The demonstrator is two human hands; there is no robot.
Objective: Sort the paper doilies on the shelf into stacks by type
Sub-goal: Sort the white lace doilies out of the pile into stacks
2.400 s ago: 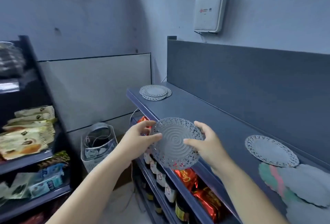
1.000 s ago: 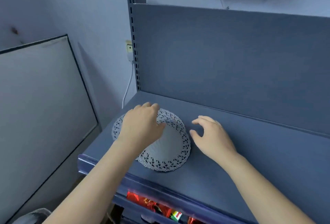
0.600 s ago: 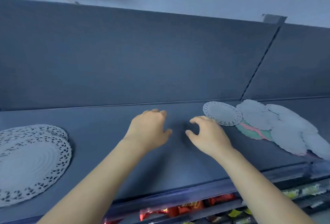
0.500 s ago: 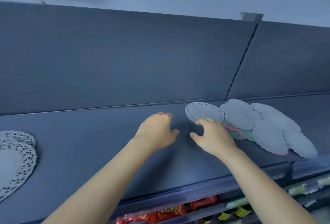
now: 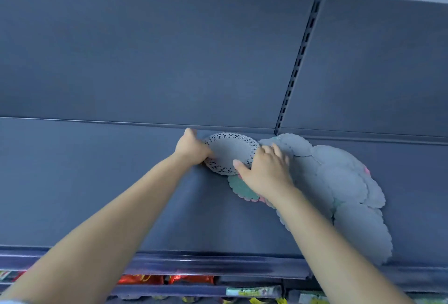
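A round white lace doily lies flat at the back of the dark blue shelf. My left hand pinches its left rim with curled fingers. My right hand rests over its right rim, thumb on the lower lace border and fingers spread onto the neighbouring pile. That pile of plain scalloped white doilies fans out to the right, overlapping each other. A green scalloped doily with a pink one under it pokes out below my right wrist.
The shelf's back panel rises right behind the doilies, with a slotted upright between two panels. Under the shelf's front lip sit red snack packets and other goods on a lower shelf. Bare shelf stretches to the left.
My view has swung right, off the lace stack at the shelf's left end. Both hands have moved right and back, from bare shelf onto the single lace doily.
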